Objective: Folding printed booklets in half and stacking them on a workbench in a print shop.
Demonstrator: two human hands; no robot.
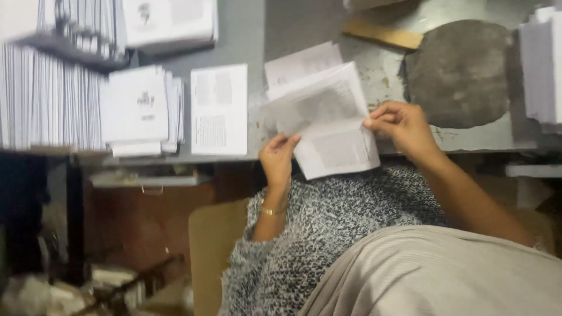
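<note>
Your left hand (277,157) and right hand (401,124) pinch the printed sheets (328,126) at opposite edges; light, floppy paper, so grip gently

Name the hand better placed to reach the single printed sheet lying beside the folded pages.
Probably left. The left hand is on that side, nearer the single sheet; the right hand pinches the folded pages at their far edge.

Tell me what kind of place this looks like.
Probably a small print or bindery workshop: stacks of printed booklets crowd a worn grey table, and both hands hold folded printed sheets.
</note>
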